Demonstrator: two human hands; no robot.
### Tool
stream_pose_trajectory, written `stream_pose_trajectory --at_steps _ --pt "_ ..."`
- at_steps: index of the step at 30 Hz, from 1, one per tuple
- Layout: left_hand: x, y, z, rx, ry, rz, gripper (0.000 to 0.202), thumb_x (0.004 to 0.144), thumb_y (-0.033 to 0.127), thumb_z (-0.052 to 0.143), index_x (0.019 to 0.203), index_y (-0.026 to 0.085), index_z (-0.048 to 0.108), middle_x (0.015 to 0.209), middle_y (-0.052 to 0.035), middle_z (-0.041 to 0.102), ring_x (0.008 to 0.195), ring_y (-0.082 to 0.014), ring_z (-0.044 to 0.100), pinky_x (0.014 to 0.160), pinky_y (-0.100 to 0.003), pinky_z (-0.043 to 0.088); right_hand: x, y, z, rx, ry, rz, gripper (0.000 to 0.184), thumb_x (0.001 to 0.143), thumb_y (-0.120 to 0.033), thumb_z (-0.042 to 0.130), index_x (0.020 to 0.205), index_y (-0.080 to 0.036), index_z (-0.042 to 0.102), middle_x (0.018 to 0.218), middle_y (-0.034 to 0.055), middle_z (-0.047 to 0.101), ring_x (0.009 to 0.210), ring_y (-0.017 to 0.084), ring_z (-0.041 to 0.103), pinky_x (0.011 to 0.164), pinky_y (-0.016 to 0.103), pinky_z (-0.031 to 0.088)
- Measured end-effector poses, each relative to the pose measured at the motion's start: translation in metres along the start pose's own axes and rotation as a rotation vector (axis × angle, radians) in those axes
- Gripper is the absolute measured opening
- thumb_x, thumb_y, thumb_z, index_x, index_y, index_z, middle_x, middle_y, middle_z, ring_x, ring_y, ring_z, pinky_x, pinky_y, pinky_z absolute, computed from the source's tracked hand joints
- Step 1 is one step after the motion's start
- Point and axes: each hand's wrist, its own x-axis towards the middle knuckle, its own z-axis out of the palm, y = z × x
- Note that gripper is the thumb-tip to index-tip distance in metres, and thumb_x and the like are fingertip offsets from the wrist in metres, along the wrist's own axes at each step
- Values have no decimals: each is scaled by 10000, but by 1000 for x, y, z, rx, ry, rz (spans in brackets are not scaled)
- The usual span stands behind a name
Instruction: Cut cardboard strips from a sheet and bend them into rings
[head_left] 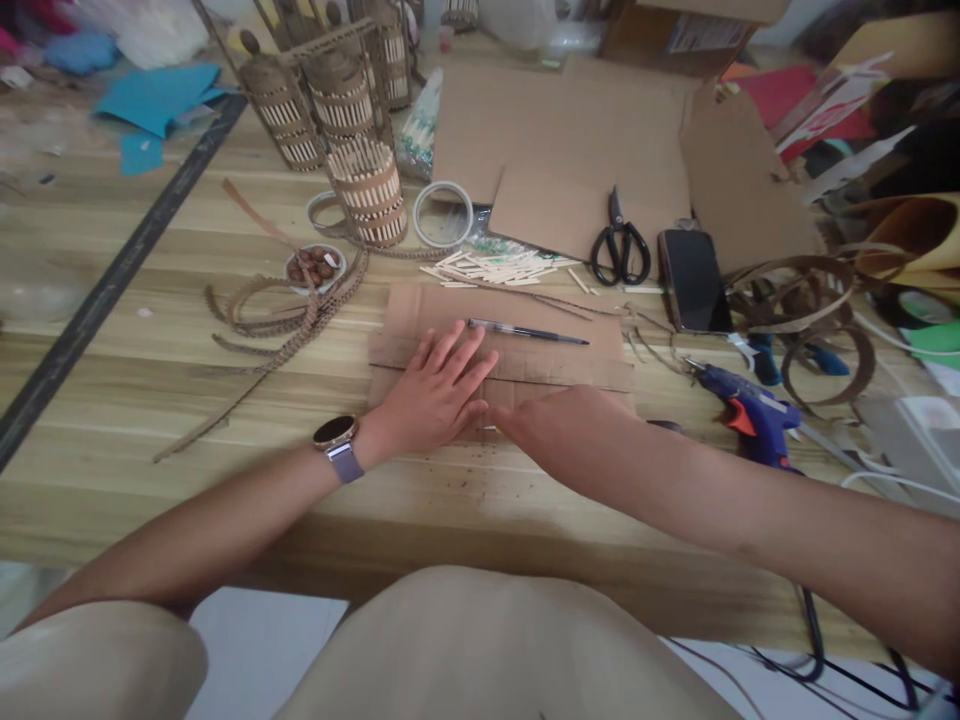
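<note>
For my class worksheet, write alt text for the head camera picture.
A left hand lies spread on brown cardboard, the right hand close beside it. A pen rests there; beyond lie pale sticks, black scissors and a phone, with a blue glue gun to the right.

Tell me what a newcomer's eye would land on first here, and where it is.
Probably the two bare hands in the middle: the left hand spread on brown cardboard, the right hand close beside it. Next might come the blue glue gun at the right, beyond the right forearm, and the stick-sided cup standing farther back, left of centre.
</note>
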Motion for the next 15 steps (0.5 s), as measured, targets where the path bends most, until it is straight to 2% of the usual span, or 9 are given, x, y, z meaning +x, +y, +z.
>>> stream_pose_trajectory --at_steps 6,15 --pt "0 1 -2 11 -17 -12 586 1041 446 375 1514 100 390 1629 -214 262 1519 -412 157 1192 -631 182 -3 5 6 14 22 4 393 793 29 557 1097 -208 636 725 20 717 628 211 707 466 260 312" --pt "1 2 -4 -17 -29 -20 570 1034 404 413 1517 103 388 1632 -217 252 1529 -395 129 1196 -634 167 -12 8 6 8 -39 45 363 802 16 558 1082 -202 632 830 58 748 686 225 723 459 278 305"
